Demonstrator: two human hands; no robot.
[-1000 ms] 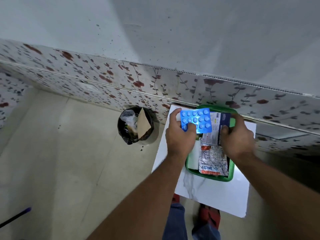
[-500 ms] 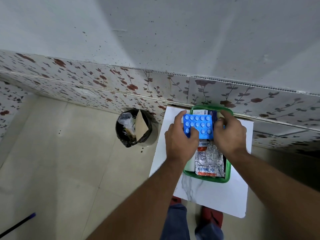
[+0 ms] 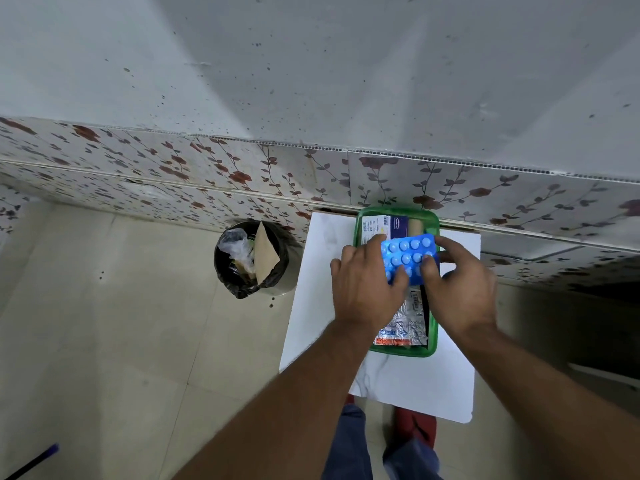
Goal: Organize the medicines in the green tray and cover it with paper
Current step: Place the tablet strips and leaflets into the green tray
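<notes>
A green tray (image 3: 398, 351) sits on a small white table (image 3: 415, 386) against the tiled wall. Inside it lie a white and dark blue medicine box (image 3: 384, 226) at the far end and a silver foil strip (image 3: 403, 325) at the near end. A blue blister pack (image 3: 407, 256) with round pills is over the middle of the tray. My left hand (image 3: 367, 289) holds its left edge and my right hand (image 3: 457, 285) holds its right edge. My hands hide the tray's middle.
A round bin (image 3: 252, 259) lined with a black bag, holding plastic and a brown card, stands on the floor left of the table. The floral tiled wall (image 3: 207, 174) is right behind the tray. A dark stick (image 3: 31, 462) lies at the lower left.
Both hands have brought the blue blister pack nearer, from the far end of the tray toward its middle, uncovering the box. My right hand now grips the pack too.
</notes>
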